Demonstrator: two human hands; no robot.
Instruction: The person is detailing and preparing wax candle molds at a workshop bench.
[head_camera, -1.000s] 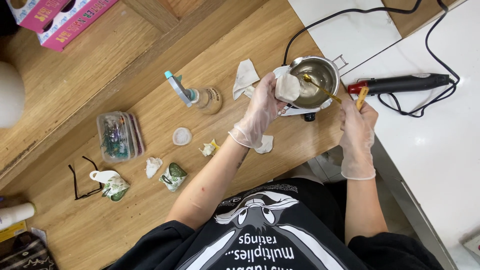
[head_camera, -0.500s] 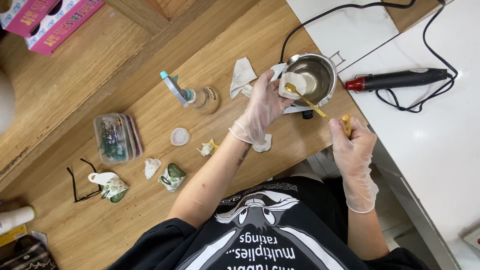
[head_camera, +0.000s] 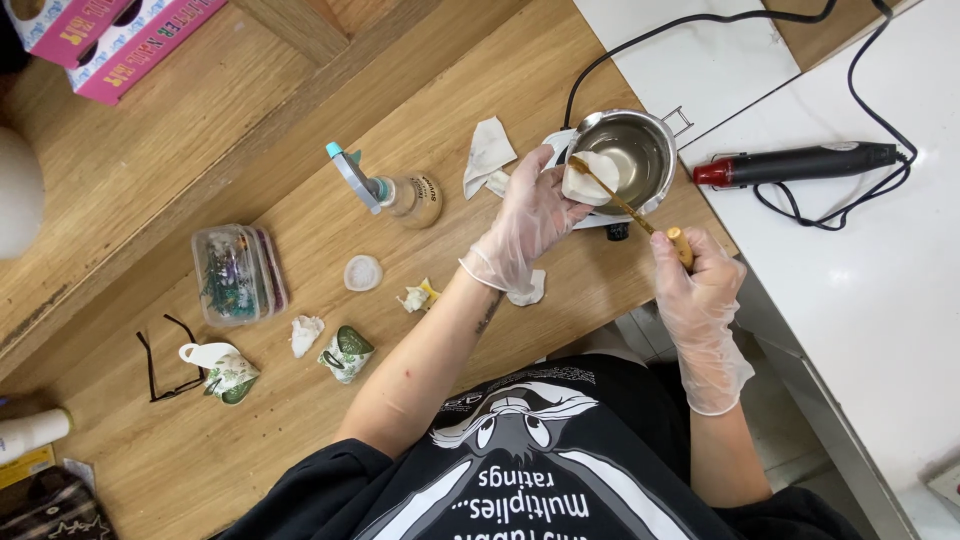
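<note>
here spoon (head_camera: 617, 198) meets tissue (head_camera: 590, 178) at pot (head_camera: 655, 130) rim.

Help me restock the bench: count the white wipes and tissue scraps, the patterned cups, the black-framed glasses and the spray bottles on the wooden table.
White wipes and tissue scraps: 5, namely the wipe in the left hand, a flat one, and scraps
Patterned cups: 2
Black-framed glasses: 1
Spray bottles: 1
Total: 9

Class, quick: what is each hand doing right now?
Left hand: closed on a white wipe.
Right hand: closed on a small spoon.
</note>
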